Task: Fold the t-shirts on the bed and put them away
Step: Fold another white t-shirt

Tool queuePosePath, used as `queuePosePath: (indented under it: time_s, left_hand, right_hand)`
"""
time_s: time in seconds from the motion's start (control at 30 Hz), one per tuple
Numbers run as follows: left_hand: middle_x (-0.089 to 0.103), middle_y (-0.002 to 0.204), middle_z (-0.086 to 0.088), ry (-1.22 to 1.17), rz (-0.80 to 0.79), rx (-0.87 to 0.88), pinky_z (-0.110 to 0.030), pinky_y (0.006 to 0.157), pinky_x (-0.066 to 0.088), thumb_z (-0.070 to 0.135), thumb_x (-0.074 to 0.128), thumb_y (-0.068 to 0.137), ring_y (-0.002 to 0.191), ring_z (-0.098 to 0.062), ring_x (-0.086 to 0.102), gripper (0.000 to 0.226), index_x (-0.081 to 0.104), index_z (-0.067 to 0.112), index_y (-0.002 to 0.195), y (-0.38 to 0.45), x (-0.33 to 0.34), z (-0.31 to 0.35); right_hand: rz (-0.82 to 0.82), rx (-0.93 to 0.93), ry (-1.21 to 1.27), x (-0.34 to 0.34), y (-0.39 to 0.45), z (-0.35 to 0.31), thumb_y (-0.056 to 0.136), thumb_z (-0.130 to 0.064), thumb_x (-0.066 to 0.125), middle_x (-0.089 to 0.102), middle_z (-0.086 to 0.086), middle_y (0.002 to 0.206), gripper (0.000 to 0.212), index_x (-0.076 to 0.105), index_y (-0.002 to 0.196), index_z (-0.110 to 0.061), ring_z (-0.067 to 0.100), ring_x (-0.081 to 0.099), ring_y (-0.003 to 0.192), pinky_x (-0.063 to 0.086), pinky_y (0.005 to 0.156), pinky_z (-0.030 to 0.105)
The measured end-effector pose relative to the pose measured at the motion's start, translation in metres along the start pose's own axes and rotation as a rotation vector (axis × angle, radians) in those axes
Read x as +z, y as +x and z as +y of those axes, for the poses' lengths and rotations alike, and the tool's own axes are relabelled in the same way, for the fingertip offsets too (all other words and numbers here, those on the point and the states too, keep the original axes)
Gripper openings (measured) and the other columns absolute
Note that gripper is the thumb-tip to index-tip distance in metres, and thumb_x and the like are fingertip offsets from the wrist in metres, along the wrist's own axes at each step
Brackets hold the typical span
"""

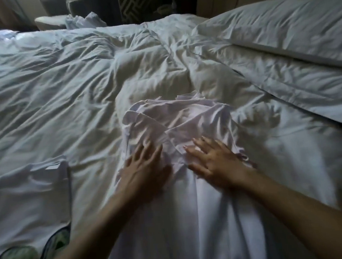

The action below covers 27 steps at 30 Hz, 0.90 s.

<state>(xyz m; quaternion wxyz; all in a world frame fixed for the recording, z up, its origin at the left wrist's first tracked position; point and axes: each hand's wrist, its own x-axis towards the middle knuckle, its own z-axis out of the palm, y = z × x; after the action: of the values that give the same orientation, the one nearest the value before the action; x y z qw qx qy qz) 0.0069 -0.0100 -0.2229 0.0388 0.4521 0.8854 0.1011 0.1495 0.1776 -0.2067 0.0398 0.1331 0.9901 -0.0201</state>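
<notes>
A white t-shirt lies crumpled at its far end and stretched toward me on the bed. My left hand rests flat on the shirt's left side, fingers spread and blurred. On the right side my right hand presses flat on the fabric, fingers apart. Neither hand grips the cloth. At the near left lies a second white t-shirt, folded flat, with a green print at its near edge and a white label near its collar.
A rumpled white duvet covers the bed. A long white pillow lies at the right. More white clothing sits on a chair beyond the far edge. A dark patterned panel and wooden wall stand behind.
</notes>
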Motion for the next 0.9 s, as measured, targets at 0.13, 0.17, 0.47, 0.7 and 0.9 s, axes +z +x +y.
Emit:
queuePosePath:
  time_s: [0.13, 0.17, 0.47, 0.7, 0.9]
  left_hand:
    - [0.011, 0.166, -0.004, 0.03, -0.015, -0.063, -0.038, 0.122, 0.004, 0.071, -0.006, 0.076, 0.153, -0.026, 0.004, 0.093, 0.017, 0.03, 0.157, -0.017, 0.008, 0.012]
    - [0.011, 0.166, -0.005, 0.023, -0.013, -0.085, -0.038, 0.122, 0.005, 0.07, -0.005, 0.077, 0.153, -0.027, 0.005, 0.092, 0.017, 0.029, 0.157, -0.021, 0.006, 0.013]
    - [0.032, 0.155, -0.015, -0.166, 0.144, -0.396, -0.046, 0.106, 0.037, 0.046, 0.046, 0.092, 0.138, -0.037, 0.037, 0.07, 0.029, 0.017, 0.154, -0.113, 0.011, 0.026]
    - [0.046, 0.135, -0.023, -0.223, 0.145, -0.719, -0.048, 0.098, 0.04, 0.048, 0.062, 0.087, 0.125, -0.041, 0.045, 0.069, 0.039, 0.006, 0.138, -0.193, 0.005, 0.042]
    - [0.063, 0.121, -0.02, -0.358, 0.079, -0.757, -0.039, 0.088, 0.046, 0.038, 0.061, 0.089, 0.114, -0.039, 0.059, 0.04, 0.056, 0.011, 0.118, -0.234, 0.001, 0.052]
  right_hand:
    - [-0.031, 0.121, 0.007, 0.008, -0.008, 0.001, 0.067, -0.064, -0.013, 0.014, 0.002, 0.164, 0.1, 0.023, 0.155, -0.032, 0.025, 0.01, 0.151, 0.003, 0.12, 0.043]
    - [-0.047, 0.135, -0.009, 0.008, -0.011, 0.002, 0.066, -0.064, -0.015, 0.012, 0.002, 0.165, 0.101, 0.021, 0.155, -0.033, 0.025, 0.009, 0.151, 0.004, 0.12, 0.044]
    - [0.038, 0.418, 0.077, 0.023, -0.09, -0.028, 0.095, -0.053, 0.027, 0.015, 0.012, 0.162, 0.063, 0.027, 0.153, -0.027, 0.032, 0.014, 0.148, 0.01, 0.12, 0.047]
    - [0.28, 0.707, 0.231, 0.03, -0.18, -0.089, 0.089, -0.041, 0.057, 0.049, 0.02, 0.123, 0.055, 0.048, 0.127, -0.003, 0.04, 0.047, 0.114, 0.041, 0.093, 0.046]
    - [0.169, 0.824, 0.385, 0.029, -0.216, -0.122, 0.093, -0.042, 0.052, 0.046, 0.017, 0.132, 0.05, 0.047, 0.127, -0.005, 0.036, 0.048, 0.121, 0.044, 0.093, 0.039]
